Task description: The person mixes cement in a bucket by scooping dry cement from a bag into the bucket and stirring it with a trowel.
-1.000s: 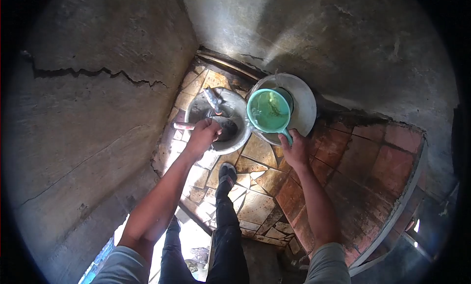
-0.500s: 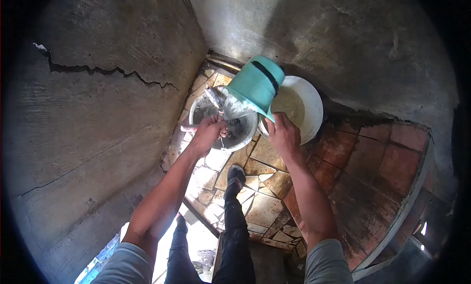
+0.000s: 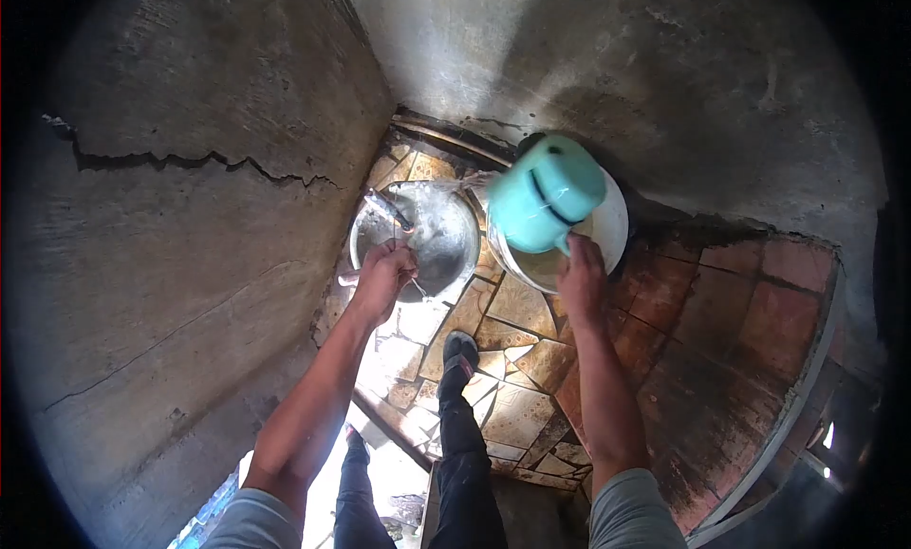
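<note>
My right hand (image 3: 584,274) is closed round the short handle of a turquoise plastic water dipper (image 3: 560,184) with a dark band. It hangs tilted over a white tub (image 3: 615,212) holding cloudy water. A thin streak of water (image 3: 446,185) trails from its mouth to the grey bucket (image 3: 465,264) at left. My left hand (image 3: 387,272) is closed at that bucket's near side, on what looks like its thin wire handle; the fingers partly hide it. A tool handle (image 3: 389,209) with a pale, patterned grip leans across the rim, and a pink handle (image 3: 349,278) pokes out beside my wrist.
Broken-tile flooring (image 3: 517,307) lies under both vessels. A raised red-tiled ledge (image 3: 712,331) curves along the right. Concrete walls (image 3: 209,264) meet behind the bucket, the left one cracked. My sandalled foot (image 3: 460,350) stands just below the bucket.
The dipper has swung right, from pouring above the bucket to over the white tub, and its stream has thinned. My left hand stays by the bucket, whose contents look lighter and splashed.
</note>
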`<state>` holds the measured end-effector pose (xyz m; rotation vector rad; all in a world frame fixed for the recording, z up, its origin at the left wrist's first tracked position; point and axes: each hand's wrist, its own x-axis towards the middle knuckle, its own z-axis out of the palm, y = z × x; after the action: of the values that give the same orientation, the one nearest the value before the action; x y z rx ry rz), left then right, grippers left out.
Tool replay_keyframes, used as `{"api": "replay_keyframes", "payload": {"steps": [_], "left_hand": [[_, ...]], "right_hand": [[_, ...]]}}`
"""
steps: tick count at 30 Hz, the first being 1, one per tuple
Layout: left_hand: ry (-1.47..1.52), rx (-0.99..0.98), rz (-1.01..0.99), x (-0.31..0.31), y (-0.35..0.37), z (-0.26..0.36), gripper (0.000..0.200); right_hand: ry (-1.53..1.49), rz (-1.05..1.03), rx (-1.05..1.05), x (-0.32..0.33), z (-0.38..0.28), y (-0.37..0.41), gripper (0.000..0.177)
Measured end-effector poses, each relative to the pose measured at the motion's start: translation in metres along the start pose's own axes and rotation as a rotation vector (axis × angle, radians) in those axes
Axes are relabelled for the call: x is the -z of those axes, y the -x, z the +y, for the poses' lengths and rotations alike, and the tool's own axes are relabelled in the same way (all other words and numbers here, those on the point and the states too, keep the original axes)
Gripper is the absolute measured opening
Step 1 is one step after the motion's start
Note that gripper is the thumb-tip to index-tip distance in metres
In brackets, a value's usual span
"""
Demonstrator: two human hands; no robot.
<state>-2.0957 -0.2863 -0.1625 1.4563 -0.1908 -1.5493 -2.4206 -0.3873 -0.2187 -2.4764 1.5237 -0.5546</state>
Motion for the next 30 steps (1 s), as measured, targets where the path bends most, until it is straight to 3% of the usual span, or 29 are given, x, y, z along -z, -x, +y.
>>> {"api": "replay_keyframes", "payload": {"steps": [3, 6, 8, 10, 12, 15, 19, 22, 25, 30], "left_hand": [[0.043, 0.004, 0.042, -0.003, -0.001, -0.001, 0.009], [-0.011, -0.004, -0.053, 0.012, -0.015, -0.015, 0.011], [-0.027, 0.015, 0.004, 0.009, -0.015, -0.014, 0.012], [-0.041, 0.023, 0.019, 0.003, -0.016, -0.013, 0.013], [-0.053, 0.026, 0.006, 0.006, -0.017, -0.012, 0.014], [-0.089, 0.008, -0.019, 0.007, -0.023, -0.016, 0.006], [-0.19, -0.024, -0.011, 0.003, -0.028, -0.023, 0.007], [-0.22, -0.002, -0.003, -0.002, -0.03, -0.024, 0.009], [-0.239, 0.026, -0.041, -0.008, -0.028, -0.02, 0.01], [-0.272, -0.007, -0.051, -0.011, -0.023, -0.017, 0.012]], "right_hand": [[0.271, -0.328, -0.296, -0.045, 0.054, 0.016, 0.024], [0.326, -0.528, -0.442, -0.093, 0.066, 0.019, 0.022], [0.278, -0.572, -0.569, -0.132, 0.071, 0.014, 0.021], [0.19, -0.63, -0.573, -0.148, 0.075, 0.01, 0.022], [0.055, -0.707, -0.45, -0.151, 0.078, 0.013, 0.022], [-0.046, -0.604, -0.379, -0.133, 0.087, 0.005, 0.024], [-0.348, -0.476, -0.482, -0.063, 0.081, 0.021, 0.03], [-0.341, -0.277, -0.373, -0.028, 0.061, 0.039, 0.031], [-0.293, -0.205, -0.372, 0.001, 0.021, 0.041, 0.028], [-0.202, -0.099, -0.159, 0.013, -0.016, 0.032, 0.025]]}}
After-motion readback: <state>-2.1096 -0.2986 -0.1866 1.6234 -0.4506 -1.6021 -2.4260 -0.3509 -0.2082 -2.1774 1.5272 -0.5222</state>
